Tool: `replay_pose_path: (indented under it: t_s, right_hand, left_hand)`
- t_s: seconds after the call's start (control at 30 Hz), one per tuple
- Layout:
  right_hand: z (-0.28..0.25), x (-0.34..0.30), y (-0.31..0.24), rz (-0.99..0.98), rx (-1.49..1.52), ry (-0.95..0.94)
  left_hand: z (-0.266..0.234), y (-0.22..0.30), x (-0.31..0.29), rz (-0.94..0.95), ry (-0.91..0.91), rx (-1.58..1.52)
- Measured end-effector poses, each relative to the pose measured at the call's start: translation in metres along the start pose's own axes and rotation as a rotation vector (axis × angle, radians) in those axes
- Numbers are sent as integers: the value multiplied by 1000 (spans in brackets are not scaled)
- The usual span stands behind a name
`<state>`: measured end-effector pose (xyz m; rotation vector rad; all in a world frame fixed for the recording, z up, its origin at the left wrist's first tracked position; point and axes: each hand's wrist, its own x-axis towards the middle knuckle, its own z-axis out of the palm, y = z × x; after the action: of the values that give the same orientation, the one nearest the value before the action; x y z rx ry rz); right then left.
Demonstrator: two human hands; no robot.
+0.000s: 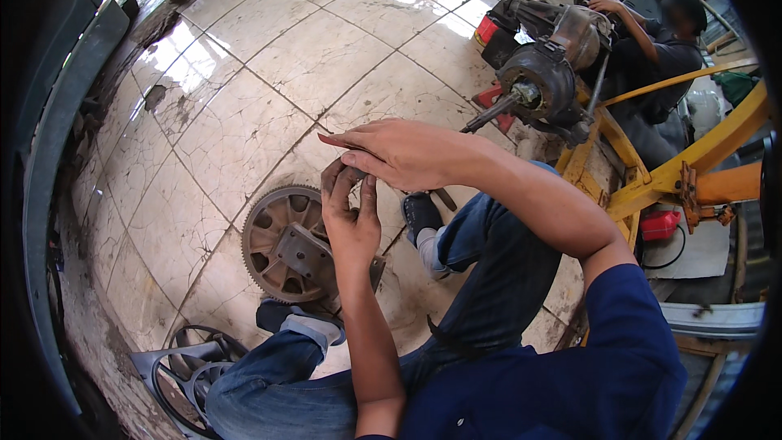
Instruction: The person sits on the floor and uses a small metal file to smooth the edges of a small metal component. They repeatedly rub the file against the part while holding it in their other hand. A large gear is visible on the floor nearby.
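Observation:
My right hand (407, 151) reaches across in front of me, palm down, with its thumb pressed in. From under its fingers sticks the edge of a thin reddish-brown strip (331, 141), which looks like sandpaper. Just below, my left hand (352, 216) has its fingers bent up around a small dark piece, mostly covered by the fingers, so its kind cannot be made out. Both hands meet there. Beneath them on the floor lies a toothed flywheel (259, 232) with a rusty flat metal block (303, 251) on it, partly hidden by my left hand.
A greasy axle or gearbox assembly (554, 73) rests by a yellow metal frame (652, 187) at right. A co-worker (664, 49) sits behind it. A black fan (199, 367) lies at lower left. My shoes (422, 213) flank the flywheel on cracked tiles (269, 114).

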<state>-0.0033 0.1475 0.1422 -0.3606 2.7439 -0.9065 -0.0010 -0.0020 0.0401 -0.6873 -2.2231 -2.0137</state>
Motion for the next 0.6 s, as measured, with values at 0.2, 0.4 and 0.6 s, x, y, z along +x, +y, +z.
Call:
replay_pose_path:
  t_s: [0.2,0.4,0.6]
  right_hand:
    - [15,-2,3,-83,-114,29]
    - [15,3,4,17,-121,-15]
    - [26,5,10,-41,-198,18]
  left_hand:
    - [2,-18,-6,-321,116,-209]
    - [12,-12,-12,-331,67,-267]
    - [11,-19,-11,-262,97,-195]
